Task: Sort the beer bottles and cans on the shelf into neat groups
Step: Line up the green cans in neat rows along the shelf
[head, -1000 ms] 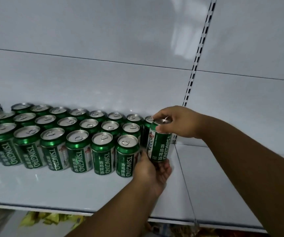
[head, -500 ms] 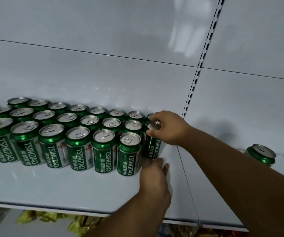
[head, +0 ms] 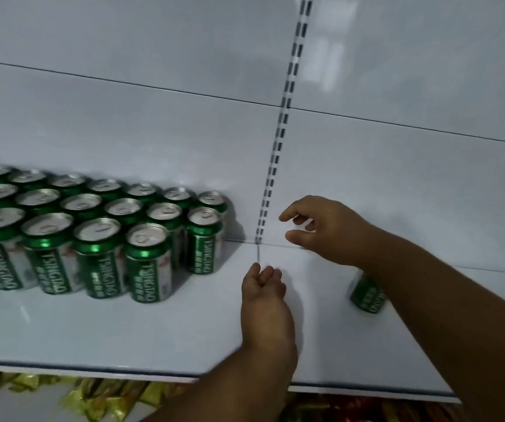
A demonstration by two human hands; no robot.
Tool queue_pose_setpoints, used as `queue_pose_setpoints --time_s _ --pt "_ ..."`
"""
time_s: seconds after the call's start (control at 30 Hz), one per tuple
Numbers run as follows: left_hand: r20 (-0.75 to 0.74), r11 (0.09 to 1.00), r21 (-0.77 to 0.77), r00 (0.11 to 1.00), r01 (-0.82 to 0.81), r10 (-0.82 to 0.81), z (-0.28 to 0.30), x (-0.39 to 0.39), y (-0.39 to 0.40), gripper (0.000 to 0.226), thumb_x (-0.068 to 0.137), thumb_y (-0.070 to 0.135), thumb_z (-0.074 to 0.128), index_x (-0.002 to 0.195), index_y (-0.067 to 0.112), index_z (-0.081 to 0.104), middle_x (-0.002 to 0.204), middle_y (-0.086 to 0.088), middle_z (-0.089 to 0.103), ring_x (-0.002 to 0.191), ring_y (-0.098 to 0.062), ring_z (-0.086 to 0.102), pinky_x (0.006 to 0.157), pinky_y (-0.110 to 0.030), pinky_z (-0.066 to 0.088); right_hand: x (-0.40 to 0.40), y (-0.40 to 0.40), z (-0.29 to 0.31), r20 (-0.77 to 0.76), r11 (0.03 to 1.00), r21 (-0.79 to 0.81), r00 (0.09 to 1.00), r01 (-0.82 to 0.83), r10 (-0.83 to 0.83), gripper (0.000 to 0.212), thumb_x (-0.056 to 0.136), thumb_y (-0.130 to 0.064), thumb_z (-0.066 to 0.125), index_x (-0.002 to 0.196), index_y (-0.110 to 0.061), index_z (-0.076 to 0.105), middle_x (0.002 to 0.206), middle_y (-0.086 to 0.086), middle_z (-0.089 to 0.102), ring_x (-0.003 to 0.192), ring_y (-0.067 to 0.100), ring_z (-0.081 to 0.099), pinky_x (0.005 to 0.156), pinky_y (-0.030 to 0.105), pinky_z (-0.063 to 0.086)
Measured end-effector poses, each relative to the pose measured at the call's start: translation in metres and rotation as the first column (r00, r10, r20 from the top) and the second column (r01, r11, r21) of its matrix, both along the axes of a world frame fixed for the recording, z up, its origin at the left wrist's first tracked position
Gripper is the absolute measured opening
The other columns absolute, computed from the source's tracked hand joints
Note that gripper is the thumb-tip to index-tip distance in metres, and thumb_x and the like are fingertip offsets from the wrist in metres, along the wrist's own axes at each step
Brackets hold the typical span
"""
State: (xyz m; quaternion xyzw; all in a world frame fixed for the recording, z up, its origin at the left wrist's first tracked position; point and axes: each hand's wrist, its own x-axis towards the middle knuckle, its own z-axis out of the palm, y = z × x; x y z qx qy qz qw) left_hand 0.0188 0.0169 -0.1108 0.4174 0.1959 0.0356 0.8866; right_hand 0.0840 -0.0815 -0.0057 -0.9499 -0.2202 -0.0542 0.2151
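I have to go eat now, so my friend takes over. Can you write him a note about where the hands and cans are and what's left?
Left hand: empty, fingers loosely curled, over the shelf.
Right hand: empty, fingers loosely curled, near the back wall.
Done: the green cans stand upright in a tidy block of rows on the left.
Left: one stray can stands apart on the right, partly hidden behind the right forearm. It probably belongs with the block. No bottles are in view.
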Motion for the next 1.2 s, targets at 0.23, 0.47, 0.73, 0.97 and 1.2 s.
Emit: queue_pose_setpoints --time_s 0.23,0.47,0.73,0.97,1.2 --pt "0.001 0.998 0.009 0.998 0.057 -0.057 0.003 -0.006 -0.107 0.043 0.100 0.007 0.047 0.140 0.024 0.046 0.131 0.000 0.061 0.116 -0.017 0.059 0.099 -0.030 0.042 -0.018 -0.134 0.016 -0.104 0.980 -0.191 0.992 0.053 -0.074 0.030 0.085 -0.032 0.073 0.114 -0.036 0.063 0.114 -0.016 0.056 0.100 0.000 0.051 0.085 0.023 0.043" --pt "0.018 0.973 0.229 0.999 -0.037 0.034 0.001 -0.011 -0.154 0.038 0.100 0.009 0.046 0.131 0.030 0.051 0.115 0.012 0.059 0.096 0.004 0.055 0.093 -0.025 0.044 -0.014 -0.175 -0.009 -0.135 0.988 -0.152 0.991 -0.026 0.005 0.029 0.089 -0.029 0.068 0.114 -0.034 0.056 0.108 -0.014 0.056 0.088 0.004 0.055 0.075 0.022 0.047" --pt "0.066 0.773 0.632 0.991 0.051 -0.119 -0.003 -0.016 -0.128 0.040 0.094 0.012 0.062 0.127 0.031 0.051 0.120 0.014 0.059 0.100 0.003 0.056 0.082 -0.015 0.044 -0.005 -0.163 -0.013 -0.148 0.983 0.135 0.979 -0.124 0.144 0.019 0.085 -0.027 0.073 0.097 -0.036 0.061 0.104 -0.014 0.064 0.095 0.008 0.063 0.085 0.037 0.056" --pt "0.154 0.436 0.894 0.984 -0.099 -0.094 0.001 -0.031 -0.046 0.052 0.079 0.026 0.081 0.119 0.039 0.049 0.103 0.028 0.055 0.093 0.014 0.053 0.072 -0.004 0.039 -0.013 -0.099 0.001 -0.251 0.897 0.372 0.904 -0.239 0.345 0.025 0.084 -0.008 0.073 0.101 -0.025 0.065 0.118 -0.009 0.068 0.112 0.008 0.063 0.099 0.039 0.053" --pt "0.157 0.181 0.972 0.987 -0.147 -0.045 -0.003 -0.034 0.061 0.051 0.077 0.035 0.080 0.121 0.032 0.054 0.112 0.014 0.061 0.100 -0.005 0.056 0.076 -0.019 0.040 -0.025 0.010 -0.023 -0.109 0.896 0.407 0.965 -0.176 0.239 0.021 0.082 -0.025 0.077 0.096 -0.033 0.063 0.099 -0.011 0.068 0.092 0.006 0.065 0.085 0.033 0.056"
